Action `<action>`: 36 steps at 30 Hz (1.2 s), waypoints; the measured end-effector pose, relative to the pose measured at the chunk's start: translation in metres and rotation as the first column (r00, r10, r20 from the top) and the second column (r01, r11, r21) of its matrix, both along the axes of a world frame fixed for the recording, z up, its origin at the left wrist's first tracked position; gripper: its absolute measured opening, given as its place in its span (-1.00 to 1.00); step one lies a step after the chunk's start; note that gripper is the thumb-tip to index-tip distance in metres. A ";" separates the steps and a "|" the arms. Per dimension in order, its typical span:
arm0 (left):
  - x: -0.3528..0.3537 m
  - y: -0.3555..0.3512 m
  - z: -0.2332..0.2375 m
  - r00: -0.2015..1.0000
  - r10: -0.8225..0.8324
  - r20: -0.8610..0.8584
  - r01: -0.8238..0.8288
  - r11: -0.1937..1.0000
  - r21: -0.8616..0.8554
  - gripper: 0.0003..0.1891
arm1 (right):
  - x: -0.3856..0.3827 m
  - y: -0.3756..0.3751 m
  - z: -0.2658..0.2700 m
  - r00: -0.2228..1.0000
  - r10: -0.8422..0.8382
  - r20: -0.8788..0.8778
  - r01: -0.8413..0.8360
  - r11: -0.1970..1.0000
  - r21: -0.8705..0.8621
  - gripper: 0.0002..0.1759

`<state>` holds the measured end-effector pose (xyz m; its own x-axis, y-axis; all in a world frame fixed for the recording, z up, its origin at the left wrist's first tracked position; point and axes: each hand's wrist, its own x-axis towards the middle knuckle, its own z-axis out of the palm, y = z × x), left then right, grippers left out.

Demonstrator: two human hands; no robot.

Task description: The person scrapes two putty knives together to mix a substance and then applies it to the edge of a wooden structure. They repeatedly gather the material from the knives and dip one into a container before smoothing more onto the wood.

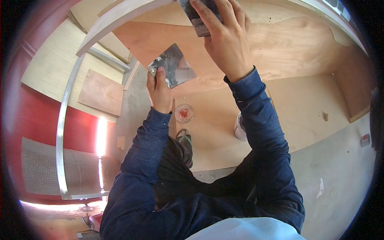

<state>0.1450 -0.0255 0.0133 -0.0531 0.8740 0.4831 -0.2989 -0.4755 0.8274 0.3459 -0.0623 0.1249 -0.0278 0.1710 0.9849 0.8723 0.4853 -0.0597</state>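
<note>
My left hand (161,93) grips a square metal putty scraper (170,64) by its lower left edge, thumb on top. Whitish smears of filler mark the scraper's face. Higher up, my right hand (230,44) is closed around a second, darker putty scraper (200,24), fingers over its face. That scraper is partly cut off by the top of the view and overlaps the plywood panel (288,44). On the board below my left hand lies a round clear lid (184,113) with red paste in it. A white bucket (240,129) stands partly behind my right sleeve.
A plywood board (304,108) lies before me, with a wooden side panel (352,80) at right. Left stands a metal frame (62,132) with wire mesh (44,166) and plywood pieces (102,94). My sandalled foot (184,138) is near the lid. Grey floor (332,172) lies right.
</note>
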 end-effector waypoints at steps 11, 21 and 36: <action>0.007 0.000 0.004 0.946 -0.202 0.252 0.249 0.954 -0.168 -0.67 | -0.010 -0.003 -0.048 0.968 0.184 -0.173 -0.226 0.935 -0.272 -0.35; 0.038 0.002 -0.016 0.894 -0.287 0.346 0.386 0.883 -0.266 -0.71 | -0.010 -0.045 -0.116 0.945 0.271 -0.181 -0.326 0.802 -0.500 -0.41; 0.093 -0.037 0.004 0.958 0.288 -0.004 -0.274 0.915 0.296 -0.75 | 0.052 -0.088 -0.086 0.952 0.258 -0.165 -0.305 0.834 -0.459 -0.33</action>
<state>0.2380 -0.0629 0.0173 -0.2475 0.6482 0.7201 -0.0829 -0.7547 0.6509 0.3975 -0.1508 0.0391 -0.0600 0.6158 0.7856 0.6813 0.6005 -0.4187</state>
